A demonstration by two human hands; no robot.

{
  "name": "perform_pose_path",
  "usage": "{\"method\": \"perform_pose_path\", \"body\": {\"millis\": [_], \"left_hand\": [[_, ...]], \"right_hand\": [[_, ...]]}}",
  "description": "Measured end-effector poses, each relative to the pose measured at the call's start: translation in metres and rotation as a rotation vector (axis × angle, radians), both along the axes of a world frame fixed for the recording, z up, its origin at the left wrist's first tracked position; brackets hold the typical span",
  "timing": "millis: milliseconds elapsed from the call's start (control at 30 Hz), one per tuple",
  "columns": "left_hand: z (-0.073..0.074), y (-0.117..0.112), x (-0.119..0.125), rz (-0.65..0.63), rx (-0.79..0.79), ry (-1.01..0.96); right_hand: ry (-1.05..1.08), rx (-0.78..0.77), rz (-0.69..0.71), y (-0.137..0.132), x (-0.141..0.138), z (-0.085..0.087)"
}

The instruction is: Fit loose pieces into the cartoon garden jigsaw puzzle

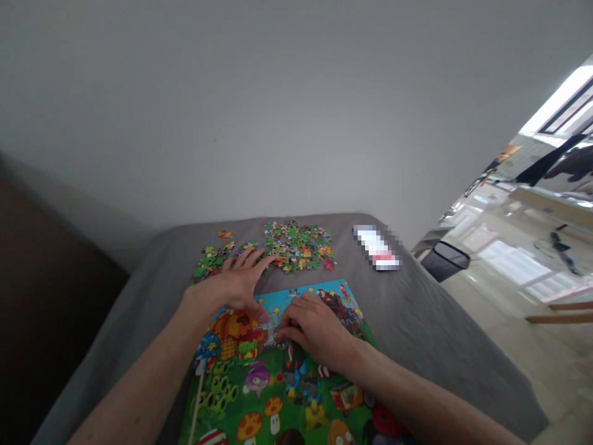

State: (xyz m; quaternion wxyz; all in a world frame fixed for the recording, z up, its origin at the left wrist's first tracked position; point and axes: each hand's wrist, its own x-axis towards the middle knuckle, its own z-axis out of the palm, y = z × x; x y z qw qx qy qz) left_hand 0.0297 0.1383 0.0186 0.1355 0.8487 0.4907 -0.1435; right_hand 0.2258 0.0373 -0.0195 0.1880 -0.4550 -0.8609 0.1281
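A colourful jigsaw puzzle picture [278,383] with mushrooms and cartoon figures lies on a grey cloth-covered table [417,321]. My left hand [238,281] lies flat with fingers spread, reaching toward a heap of loose puzzle pieces [287,247] at the far side; its thumb rests on the puzzle's upper edge. My right hand [310,324] sits on the upper part of the puzzle with fingers curled down, fingertips pressing near the picture's middle top; whatever is under them is hidden.
A blurred white and pink object [377,247] lies at the table's far right. A bare grey wall rises behind. To the right, a black bin [447,259] stands on a light tiled floor, with tables beyond. A dark surface borders the left.
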Motion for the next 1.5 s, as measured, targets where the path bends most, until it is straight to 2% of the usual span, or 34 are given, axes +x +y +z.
{"method": "perform_pose_path", "body": {"millis": [167, 367, 500, 567, 667, 733, 867, 1033, 1200, 1333, 1500], "left_hand": [[-0.001, -0.001, 0.000, 0.005, -0.001, 0.000], [0.010, 0.002, -0.009, -0.005, -0.038, -0.049], [0.008, 0.004, -0.001, 0.010, 0.128, -0.271], [-0.001, 0.001, 0.012, -0.015, 0.179, -0.328], [-0.018, -0.007, 0.030, -0.090, 0.112, -0.249], [-0.024, -0.013, 0.036, -0.112, 0.074, -0.196], [-0.017, -0.021, 0.037, -0.148, -0.031, -0.156], [-0.003, -0.029, 0.040, -0.145, -0.096, -0.089], [-0.001, -0.038, 0.038, -0.115, -0.051, -0.077], [-0.003, -0.043, 0.027, -0.066, 0.009, -0.093], [-0.007, -0.050, 0.005, -0.039, 0.059, -0.087]], "right_hand": [[-0.089, 0.053, 0.090, 0.002, -0.002, -0.001], [-0.188, 0.210, 0.137, -0.011, -0.004, 0.002], [-0.063, 0.212, 0.201, -0.010, 0.007, 0.007], [0.018, 0.207, 0.168, -0.006, 0.016, 0.008], [0.102, 0.201, 0.050, 0.006, 0.030, 0.006], [0.121, 0.196, -0.038, 0.015, 0.041, 0.004], [0.053, 0.197, -0.195, 0.037, 0.065, -0.004], [-0.126, 0.074, -0.212, 0.053, 0.085, -0.013], [-0.128, 0.080, -0.223, 0.053, 0.094, -0.007], [-0.109, 0.106, -0.228, 0.052, 0.099, -0.002], [-0.094, 0.127, -0.259, 0.062, 0.103, -0.011]]}}
